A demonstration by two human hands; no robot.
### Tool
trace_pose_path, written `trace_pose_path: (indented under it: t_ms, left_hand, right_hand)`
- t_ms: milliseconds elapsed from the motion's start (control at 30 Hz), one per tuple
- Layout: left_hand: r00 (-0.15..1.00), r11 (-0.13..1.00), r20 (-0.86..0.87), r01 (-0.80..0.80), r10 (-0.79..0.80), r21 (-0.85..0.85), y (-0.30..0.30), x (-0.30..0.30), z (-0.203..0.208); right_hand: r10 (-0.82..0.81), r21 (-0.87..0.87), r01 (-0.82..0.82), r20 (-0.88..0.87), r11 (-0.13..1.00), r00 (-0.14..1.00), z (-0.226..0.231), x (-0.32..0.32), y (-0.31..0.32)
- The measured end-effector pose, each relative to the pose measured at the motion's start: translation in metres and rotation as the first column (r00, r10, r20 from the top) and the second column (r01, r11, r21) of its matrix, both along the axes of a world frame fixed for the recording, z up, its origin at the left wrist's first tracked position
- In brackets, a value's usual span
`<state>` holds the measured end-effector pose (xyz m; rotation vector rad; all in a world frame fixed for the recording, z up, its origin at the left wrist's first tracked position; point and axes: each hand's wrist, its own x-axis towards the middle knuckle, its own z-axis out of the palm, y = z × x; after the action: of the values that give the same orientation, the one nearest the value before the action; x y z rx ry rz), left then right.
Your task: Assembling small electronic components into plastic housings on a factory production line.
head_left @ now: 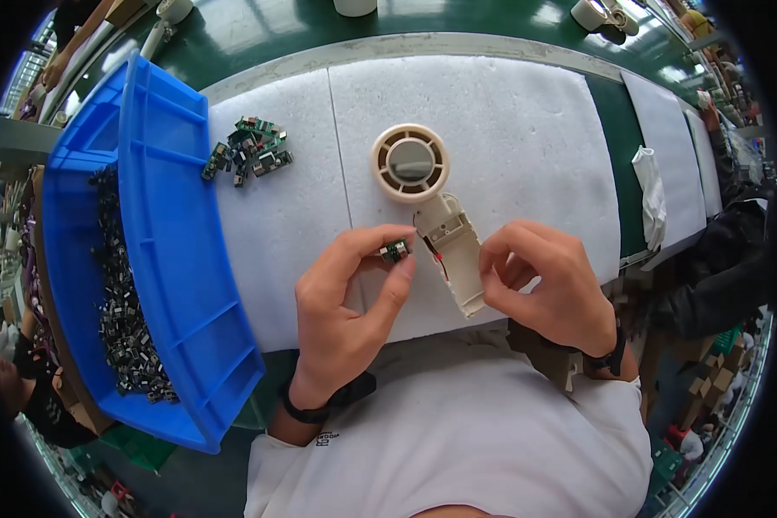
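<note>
Between the thumb and forefinger of my left hand (345,293) is a small green circuit board (394,251) with a metal connector. To its right lies a cream handheld fan: a round slotted head (411,162) and an opened handle shell (459,259), hollow side up. A thin dark wire and a bit of red (439,256) show along the shell's left side. My right hand (544,281) is closed, its thumb and fingertips at the right edge of the shell and seemingly pinching it. The exact contact is partly hidden by the fingers.
A pile of green circuit boards (249,151) lies on the white foam sheet (509,112). At left stands a blue bin (177,233) holding many small dark parts (129,328). A white glove (649,198) rests at right. Other people are at both sides.
</note>
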<state>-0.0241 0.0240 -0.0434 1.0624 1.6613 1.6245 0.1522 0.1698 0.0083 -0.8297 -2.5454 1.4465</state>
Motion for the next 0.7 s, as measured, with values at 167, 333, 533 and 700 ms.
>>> trace_pose_path:
  t_ms: [167, 333, 533, 700]
  left_hand:
    - [0.993, 0.999, 0.118, -0.027, 0.024, 0.017, 0.001, 0.006, 0.0]
    - [0.987, 1.0, 0.158, -0.007, 0.008, -0.006, -0.015, 0.003, -0.001]
    - [0.913, 0.941, -0.244, 0.339, -0.326, 0.012, -0.025, 0.005, 0.01]
    - [0.87, 0.929, -0.338, 0.369, -0.359, -0.037, -0.021, 0.007, 0.009]
  right_hand:
    - [0.163, 0.172, -0.17, 0.054, 0.97, 0.985, -0.005, -0.005, -0.019]
    - [0.112, 0.452, -0.046, -0.12, 0.891, 0.986, -0.015, -0.029, -0.013]
    - [0.427, 0.717, -0.306, 0.013, 0.626, 0.904, -0.003, -0.037, 0.002]
    - [0.409, 0.708, -0.296, 0.011, 0.641, 0.912, -0.003, -0.03, 0.006]
